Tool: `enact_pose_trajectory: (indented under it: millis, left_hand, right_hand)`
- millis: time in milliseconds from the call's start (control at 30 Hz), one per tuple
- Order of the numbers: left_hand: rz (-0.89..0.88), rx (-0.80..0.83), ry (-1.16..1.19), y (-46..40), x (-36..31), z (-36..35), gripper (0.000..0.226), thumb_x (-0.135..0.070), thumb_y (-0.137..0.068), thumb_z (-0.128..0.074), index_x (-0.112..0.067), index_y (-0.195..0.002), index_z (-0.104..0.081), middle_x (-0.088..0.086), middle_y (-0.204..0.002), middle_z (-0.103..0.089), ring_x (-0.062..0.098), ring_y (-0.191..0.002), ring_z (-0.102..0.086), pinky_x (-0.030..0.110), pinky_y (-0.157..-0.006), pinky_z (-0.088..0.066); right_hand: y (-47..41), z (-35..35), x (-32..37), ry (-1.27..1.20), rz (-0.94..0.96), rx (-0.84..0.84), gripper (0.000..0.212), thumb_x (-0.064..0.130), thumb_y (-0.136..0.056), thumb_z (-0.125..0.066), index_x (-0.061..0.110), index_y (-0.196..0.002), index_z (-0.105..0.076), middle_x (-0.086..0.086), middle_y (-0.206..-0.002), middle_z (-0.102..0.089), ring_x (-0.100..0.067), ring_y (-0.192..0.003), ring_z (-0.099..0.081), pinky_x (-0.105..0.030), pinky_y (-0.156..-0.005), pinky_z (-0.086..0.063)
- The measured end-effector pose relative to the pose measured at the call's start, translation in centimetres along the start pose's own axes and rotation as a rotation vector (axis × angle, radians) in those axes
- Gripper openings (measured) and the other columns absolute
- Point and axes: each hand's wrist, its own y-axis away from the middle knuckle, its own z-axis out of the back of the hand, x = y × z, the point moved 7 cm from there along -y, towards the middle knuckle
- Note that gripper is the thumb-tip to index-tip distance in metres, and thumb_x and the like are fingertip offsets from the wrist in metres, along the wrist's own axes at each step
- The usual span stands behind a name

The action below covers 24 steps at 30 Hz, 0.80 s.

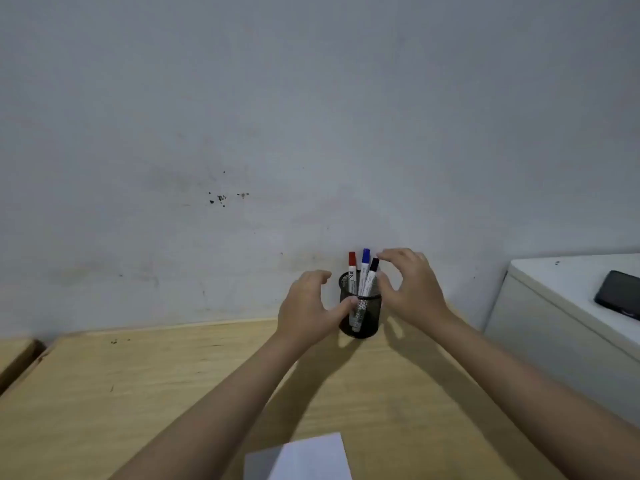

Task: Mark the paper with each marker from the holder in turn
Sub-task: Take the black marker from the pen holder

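A black mesh holder [366, 322] stands at the back of the wooden table [145, 393], against the wall. Three white markers stand in it: one with a red cap [352, 259], one with a blue cap [365, 256] and one with a black cap [374, 265]. My left hand [306, 308] is at the holder's left side, thumb touching the mesh, fingers curved. My right hand [410, 289] hovers open at the holder's right, its fingers spread beside the black-capped marker. A white sheet of paper [311, 457] lies at the near edge of the table.
A white cabinet [554, 327] stands to the right of the table, with a dark phone [618, 294] on top. The grey wall rises directly behind the holder. Another wooden surface [15, 355] adjoins at the far left.
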Motion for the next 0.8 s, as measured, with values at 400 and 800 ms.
enact_pose_trajectory:
  millis: [400,800]
  left_hand:
    - [0.056,-0.02,-0.078,-2.1,0.7,-4.1,0.051,-0.051,-0.08,-0.06,-0.021,-0.121,-0.056,-0.002,-0.118,-0.06,0.021,-0.113,-0.049,0.035,-0.08,-0.049]
    - [0.099,-0.002,-0.017,-1.9,1.0,-4.0,0.047,-0.049,-0.079,-0.061,-0.019,-0.115,-0.062,0.001,-0.115,-0.064,0.022,-0.113,-0.052,0.036,-0.084,-0.049]
  right_hand:
    - [-3.3,-4.3,-5.5,0.113,-0.225,0.295,0.043,0.026,-0.089,-0.051,0.018,-0.131,-0.053,-0.009,-0.117,-0.059,-0.027,-0.117,-0.047,-0.043,-0.089,-0.046]
    - [-3.3,-2.0,-4.0,-0.228,-0.251,0.034,0.005,0.01,-0.079,-0.068,0.009,-0.082,-0.065,-0.005,-0.073,-0.065,-0.009,-0.059,-0.055,-0.007,-0.056,-0.043]
